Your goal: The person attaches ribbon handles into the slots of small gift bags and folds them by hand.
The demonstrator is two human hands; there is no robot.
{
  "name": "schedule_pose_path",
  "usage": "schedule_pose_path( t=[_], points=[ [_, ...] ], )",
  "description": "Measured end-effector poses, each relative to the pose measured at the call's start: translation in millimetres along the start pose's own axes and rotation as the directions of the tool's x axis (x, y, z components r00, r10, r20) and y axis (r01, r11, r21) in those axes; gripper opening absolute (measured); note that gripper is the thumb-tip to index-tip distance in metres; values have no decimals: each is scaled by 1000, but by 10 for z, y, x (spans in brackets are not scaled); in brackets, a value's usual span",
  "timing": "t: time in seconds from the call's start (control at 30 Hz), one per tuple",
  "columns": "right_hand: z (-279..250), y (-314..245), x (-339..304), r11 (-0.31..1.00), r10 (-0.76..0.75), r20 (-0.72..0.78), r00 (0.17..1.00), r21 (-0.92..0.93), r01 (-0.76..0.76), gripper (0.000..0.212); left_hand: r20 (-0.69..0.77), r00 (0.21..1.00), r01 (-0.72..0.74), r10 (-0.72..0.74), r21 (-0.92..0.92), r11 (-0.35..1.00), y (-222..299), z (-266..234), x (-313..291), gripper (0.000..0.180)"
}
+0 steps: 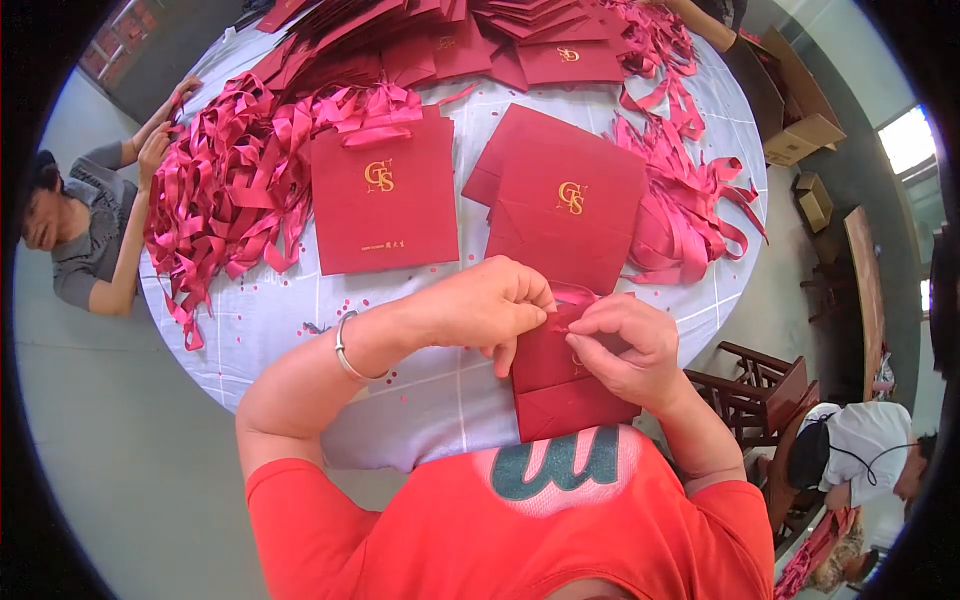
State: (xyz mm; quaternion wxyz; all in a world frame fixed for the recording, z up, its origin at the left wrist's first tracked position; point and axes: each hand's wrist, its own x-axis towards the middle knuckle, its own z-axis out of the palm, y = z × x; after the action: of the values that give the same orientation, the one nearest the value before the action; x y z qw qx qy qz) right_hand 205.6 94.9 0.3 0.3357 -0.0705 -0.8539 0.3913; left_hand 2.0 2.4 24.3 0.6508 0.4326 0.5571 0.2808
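Observation:
A dark red paper gift bag (560, 402) lies flat at the table's near edge, right in front of me. Over its top edge my left hand (490, 305) is closed in a pinch, with a pink ribbon (574, 293) at its fingertips. My right hand (632, 345) faces it from the other side, thumb and forefinger pinched together. What lies between those right fingertips is too small to make out. Just beyond, more red bags (600, 165) overlap in a loose stack. To their left is a pile of red bags with a pink ribbon handle (385, 240).
Heaps of pink ribbons lie on the left (225, 190) and right (685, 225) of the cloth-covered round table (440, 370). A large heap of red bags (400, 40) fills the far side. Another person (95, 220) handles ribbons at the left. Wooden chairs (755, 385) stand at the right.

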Motion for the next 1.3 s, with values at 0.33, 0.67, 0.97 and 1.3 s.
schedule_pose_path(
  t=[0.33, 0.67, 0.97, 1.3],
  points=[
    [33, -104, 60, 962, -98, 82, 992, -248, 115, 17, -28, 1000, -2, 2, 8, 1000, 29, 46, -15, 14],
    [108, -378, 130, 857, 51, 160, 986, -515, 39, 10, -52, 996, -65, 67, 41, 997, -1, 102, -39, 15],
    [-92, -280, 338, 982, 128, 247, 960, -170, -87, 13, -25, 997, -78, 79, 44, 996, 110, 131, -103, 22],
    [-377, 182, 891, 843, 311, 830, 463, -17, -537, 14, -194, 897, -293, 397, 413, 862, 79, 355, -122, 21]
  ],
)
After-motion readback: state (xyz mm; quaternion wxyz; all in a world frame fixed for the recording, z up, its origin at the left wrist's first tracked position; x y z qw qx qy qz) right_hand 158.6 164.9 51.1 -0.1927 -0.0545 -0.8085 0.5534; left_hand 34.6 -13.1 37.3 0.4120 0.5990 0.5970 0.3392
